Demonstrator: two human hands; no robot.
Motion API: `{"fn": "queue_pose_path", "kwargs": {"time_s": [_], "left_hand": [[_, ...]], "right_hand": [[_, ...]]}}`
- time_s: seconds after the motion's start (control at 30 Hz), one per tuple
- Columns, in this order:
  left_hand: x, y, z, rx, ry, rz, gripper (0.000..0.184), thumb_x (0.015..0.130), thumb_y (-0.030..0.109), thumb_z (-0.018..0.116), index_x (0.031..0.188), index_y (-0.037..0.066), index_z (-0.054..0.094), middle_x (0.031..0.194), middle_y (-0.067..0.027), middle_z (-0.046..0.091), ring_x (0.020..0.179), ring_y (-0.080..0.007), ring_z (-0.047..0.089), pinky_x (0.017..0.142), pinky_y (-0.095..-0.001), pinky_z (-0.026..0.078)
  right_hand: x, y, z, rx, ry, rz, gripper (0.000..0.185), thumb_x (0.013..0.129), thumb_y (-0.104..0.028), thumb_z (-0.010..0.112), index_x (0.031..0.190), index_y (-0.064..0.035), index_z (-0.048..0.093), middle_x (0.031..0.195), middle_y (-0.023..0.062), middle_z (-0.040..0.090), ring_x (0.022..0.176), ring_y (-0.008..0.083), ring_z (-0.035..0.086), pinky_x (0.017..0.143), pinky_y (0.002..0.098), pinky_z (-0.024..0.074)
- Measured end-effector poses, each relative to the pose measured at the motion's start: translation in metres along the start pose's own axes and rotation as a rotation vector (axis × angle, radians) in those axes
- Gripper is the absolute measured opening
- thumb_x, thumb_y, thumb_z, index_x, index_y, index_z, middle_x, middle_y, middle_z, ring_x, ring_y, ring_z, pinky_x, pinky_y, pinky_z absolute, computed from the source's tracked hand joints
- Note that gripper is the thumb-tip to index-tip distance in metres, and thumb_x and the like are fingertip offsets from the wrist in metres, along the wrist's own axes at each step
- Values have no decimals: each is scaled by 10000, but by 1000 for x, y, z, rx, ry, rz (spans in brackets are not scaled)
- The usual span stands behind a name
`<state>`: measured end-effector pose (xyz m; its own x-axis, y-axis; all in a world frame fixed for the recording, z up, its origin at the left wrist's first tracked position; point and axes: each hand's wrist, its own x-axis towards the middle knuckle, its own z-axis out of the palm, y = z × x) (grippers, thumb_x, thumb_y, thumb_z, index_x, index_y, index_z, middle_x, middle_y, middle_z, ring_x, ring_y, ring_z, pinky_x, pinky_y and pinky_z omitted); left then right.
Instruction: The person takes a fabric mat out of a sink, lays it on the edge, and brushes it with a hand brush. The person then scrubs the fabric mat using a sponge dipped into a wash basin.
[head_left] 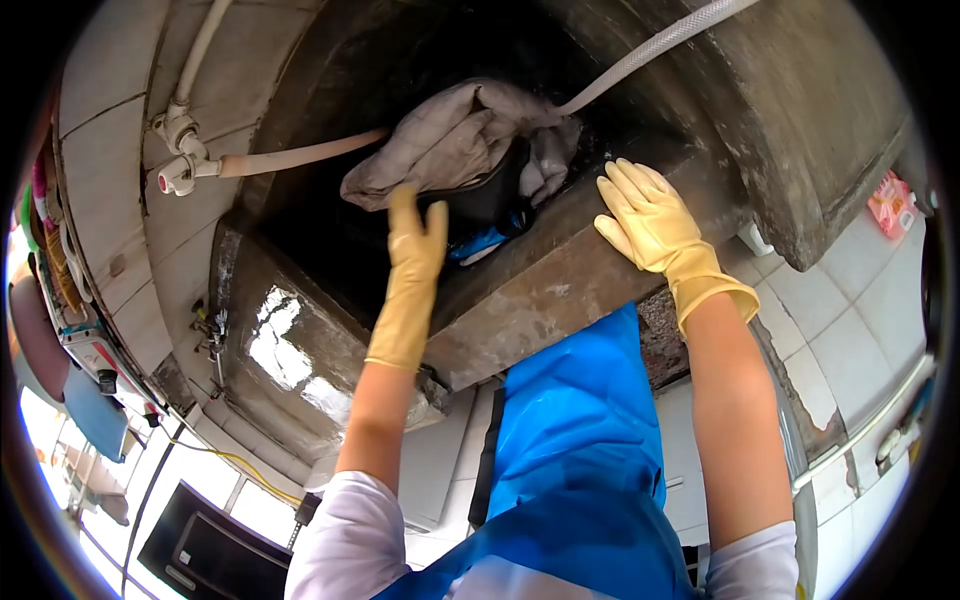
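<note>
My left hand (415, 240), in a yellow rubber glove, is raised over the near side of the dark basin with its fingers apart, by the lower edge of a grey cloth (450, 140). The wet-looking cloth lies bunched over a black container (480, 200) in the basin. My right hand (645, 215), gloved the same way, lies flat on the concrete rim (540, 290) with nothing in it. Between the hands, a blue object (478, 243) shows low in the basin; what it is I cannot make out.
A white tap (180, 172) with a hose (300, 158) reaches in from the left. Another ribbed hose (655, 50) enters from the upper right. Pink packaging (890, 205) lies on the tiled floor at right. A yellow cable (245, 465) runs at lower left.
</note>
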<state>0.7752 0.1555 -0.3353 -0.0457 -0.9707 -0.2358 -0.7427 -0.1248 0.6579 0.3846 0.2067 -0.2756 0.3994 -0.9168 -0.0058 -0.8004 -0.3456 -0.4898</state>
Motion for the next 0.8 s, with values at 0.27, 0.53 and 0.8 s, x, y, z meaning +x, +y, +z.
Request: {"fn": "queue_pose_path", "kwargs": {"time_s": [0.27, 0.53, 0.8], "left_hand": [[56, 51, 131, 605, -152, 432, 728, 860, 373, 837, 1370, -84, 590, 1438, -343, 583, 1312, -476, 588, 1098, -510, 495], [29, 58, -54, 457, -360, 153, 411, 930, 57, 744, 1336, 107, 703, 1280, -154, 746, 1244, -354, 688, 1042, -426, 559], [-46, 102, -226, -83, 63, 164, 204, 970, -128, 684, 1154, -43, 658, 1178, -179, 773, 1086, -220, 734, 1021, -328, 571]], "right_hand": [[2, -2, -4, -11, 10, -6, 524, 947, -319, 742, 1282, 79, 683, 1341, 269, 686, 1296, 403, 635, 1168, 507, 476], [1, 2, -2, 27, 44, -9, 521, 946, -318, 735, 1271, 87, 689, 1318, 273, 696, 1294, 404, 637, 1165, 503, 477], [0, 3, 0, 21, 41, -9, 522, 966, -332, 711, 1278, 86, 692, 1338, 281, 691, 1318, 411, 629, 1184, 506, 455]]}}
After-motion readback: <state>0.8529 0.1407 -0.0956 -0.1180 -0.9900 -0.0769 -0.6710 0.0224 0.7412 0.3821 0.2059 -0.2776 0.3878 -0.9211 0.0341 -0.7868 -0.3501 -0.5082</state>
